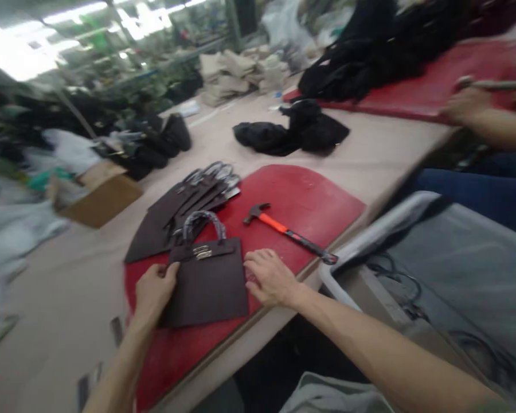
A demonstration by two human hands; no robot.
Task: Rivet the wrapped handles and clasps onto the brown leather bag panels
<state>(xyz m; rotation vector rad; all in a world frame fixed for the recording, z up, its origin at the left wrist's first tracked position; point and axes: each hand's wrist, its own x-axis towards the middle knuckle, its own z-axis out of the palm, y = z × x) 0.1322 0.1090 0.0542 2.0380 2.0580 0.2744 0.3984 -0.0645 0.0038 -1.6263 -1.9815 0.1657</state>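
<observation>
A flat, dark brown handbag panel (pixel 210 289) lies on a red mat (pixel 303 198). It has a plastic-wrapped handle arching from its top and a metal clasp near its upper edge. My left hand (pixel 155 289) grips the panel's left edge between thumb and fingers. Close to the right edge, my right hand (pixel 270 276) rests with its fingers curved and apart, holding nothing; whether a fingertip touches the panel is unclear. Beyond my right hand, a claw hammer (pixel 290 232) with an orange and black handle lies on the mat. Several similar brown panels (pixel 155 226) are fanned out behind.
A cardboard box (pixel 101 198) sits at the left. Black bundles (pixel 292 132) lie farther back on the pale table (pixel 370 152). A white-rimmed bin (pixel 468 258) stands at the right beside the table edge. Another person's hand (pixel 470 106) holds a rod-like tool at the upper right.
</observation>
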